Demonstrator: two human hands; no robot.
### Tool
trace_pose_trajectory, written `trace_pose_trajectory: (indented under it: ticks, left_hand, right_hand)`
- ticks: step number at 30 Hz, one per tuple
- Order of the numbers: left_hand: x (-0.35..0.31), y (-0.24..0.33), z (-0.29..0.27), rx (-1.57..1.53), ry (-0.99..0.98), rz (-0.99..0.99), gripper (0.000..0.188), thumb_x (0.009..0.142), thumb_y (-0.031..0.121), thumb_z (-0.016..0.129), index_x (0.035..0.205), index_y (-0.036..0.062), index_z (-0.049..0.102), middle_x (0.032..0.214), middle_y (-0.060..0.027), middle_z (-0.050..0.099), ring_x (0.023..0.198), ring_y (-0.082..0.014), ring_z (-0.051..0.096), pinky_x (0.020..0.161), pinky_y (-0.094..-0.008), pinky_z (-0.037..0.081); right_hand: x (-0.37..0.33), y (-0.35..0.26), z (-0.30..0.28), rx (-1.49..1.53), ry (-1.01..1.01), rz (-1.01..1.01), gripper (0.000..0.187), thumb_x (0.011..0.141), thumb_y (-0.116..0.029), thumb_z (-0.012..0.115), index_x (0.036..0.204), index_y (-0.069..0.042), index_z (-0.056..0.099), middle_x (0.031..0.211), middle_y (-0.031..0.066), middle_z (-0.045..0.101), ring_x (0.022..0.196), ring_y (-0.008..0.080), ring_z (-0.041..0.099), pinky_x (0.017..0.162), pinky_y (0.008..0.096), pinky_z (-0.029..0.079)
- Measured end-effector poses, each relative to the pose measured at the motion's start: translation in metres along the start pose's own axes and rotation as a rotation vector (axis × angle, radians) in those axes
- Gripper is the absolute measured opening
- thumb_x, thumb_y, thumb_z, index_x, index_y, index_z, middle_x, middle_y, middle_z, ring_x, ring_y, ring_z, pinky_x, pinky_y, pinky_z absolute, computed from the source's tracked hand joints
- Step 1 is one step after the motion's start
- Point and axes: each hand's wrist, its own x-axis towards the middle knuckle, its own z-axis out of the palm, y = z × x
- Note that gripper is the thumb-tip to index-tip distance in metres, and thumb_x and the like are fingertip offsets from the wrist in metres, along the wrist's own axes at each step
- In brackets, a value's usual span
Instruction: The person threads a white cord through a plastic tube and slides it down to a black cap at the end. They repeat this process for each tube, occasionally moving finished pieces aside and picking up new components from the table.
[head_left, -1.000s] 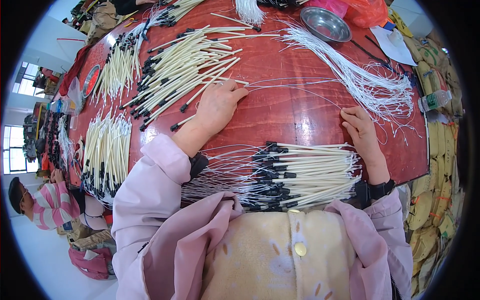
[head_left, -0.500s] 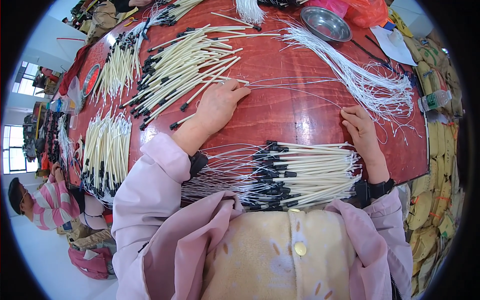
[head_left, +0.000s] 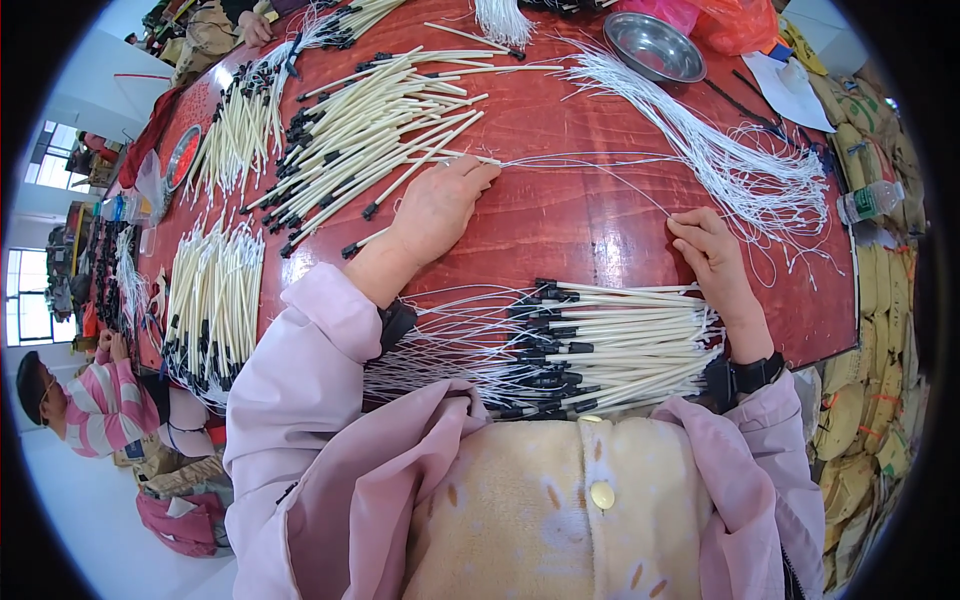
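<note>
My left hand (head_left: 440, 210) is closed on a thin cream tube (head_left: 486, 159), whose open end pokes out past my fingertips. White cords (head_left: 590, 158) run rightward from that tube end over the red table. Thumb and fingers together, my right hand (head_left: 712, 250) pinches one thin white cord (head_left: 640, 192) that slants up to the same tube end. Beyond my left hand lies a loose pile of cream tubes with black end pieces (head_left: 370, 130). Close to my body is a row of similar tubes (head_left: 630, 340), with white cord loops trailing left.
A bundle of white cords (head_left: 720, 160) spreads over the right of the red table (head_left: 560, 225). Behind it are a metal bowl (head_left: 654, 48) and a red plastic bag (head_left: 735, 25). More tubes (head_left: 212, 310) lie at left. A plastic bottle (head_left: 870, 202) is at the right edge; a person (head_left: 100, 400) sits far left.
My right hand has shifted slightly left with the cord, toward the tube end. My left hand stays nearly still. Another person's hand has come into view at the far upper left.
</note>
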Motion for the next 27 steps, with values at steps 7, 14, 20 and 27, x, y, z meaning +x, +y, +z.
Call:
trace_pose_trajectory:
  ticks: [7, 14, 20, 27]
  left_hand:
    - [-0.007, 0.001, -0.004, -0.033, -0.077, -0.03, 0.021, 0.085, 0.012, 0.07, 0.105, 0.0063, 0.065, 0.101, -0.0132, 0.064, 0.096, -0.0354, 0.064, 0.082, -0.0456, 0.052]
    - [0.011, 0.018, 0.002, -0.028, 0.063, -0.166, 0.022, 0.08, 0.013, 0.077, 0.095, 0.0052, 0.063, 0.1, -0.0125, 0.063, 0.095, -0.0346, 0.063, 0.081, -0.0436, 0.051]
    - [0.028, 0.003, 0.017, 0.016, -0.001, -0.27, 0.018, 0.082, 0.012, 0.075, 0.094, 0.0053, 0.064, 0.101, -0.0135, 0.062, 0.099, -0.0351, 0.062, 0.083, -0.0453, 0.05]
    - [0.057, -0.035, 0.02, 0.063, 0.016, -0.056, 0.016, 0.084, 0.011, 0.072, 0.094, 0.0023, 0.062, 0.091, -0.0153, 0.065, 0.089, -0.0331, 0.065, 0.077, -0.0439, 0.05]
  right_hand:
    - [-0.007, 0.007, -0.019, -0.035, -0.104, -0.036, 0.031, 0.084, 0.0, 0.072, 0.115, 0.001, 0.071, 0.113, 0.0096, 0.065, 0.109, 0.0262, 0.061, 0.096, 0.0339, 0.047]
    - [-0.026, -0.004, -0.04, -0.166, -0.063, -0.01, 0.04, 0.079, -0.009, 0.079, 0.118, -0.003, 0.071, 0.122, 0.0104, 0.064, 0.117, 0.028, 0.056, 0.101, 0.0393, 0.043]
    - [-0.016, -0.027, -0.037, -0.28, -0.073, -0.062, 0.043, 0.079, -0.011, 0.078, 0.121, -0.004, 0.069, 0.123, 0.0108, 0.064, 0.115, 0.0307, 0.055, 0.104, 0.0414, 0.04]
    - [-0.009, -0.042, -0.037, -0.32, -0.101, -0.131, 0.043, 0.08, -0.014, 0.078, 0.121, -0.004, 0.068, 0.121, 0.0104, 0.065, 0.114, 0.0313, 0.055, 0.104, 0.0429, 0.04]
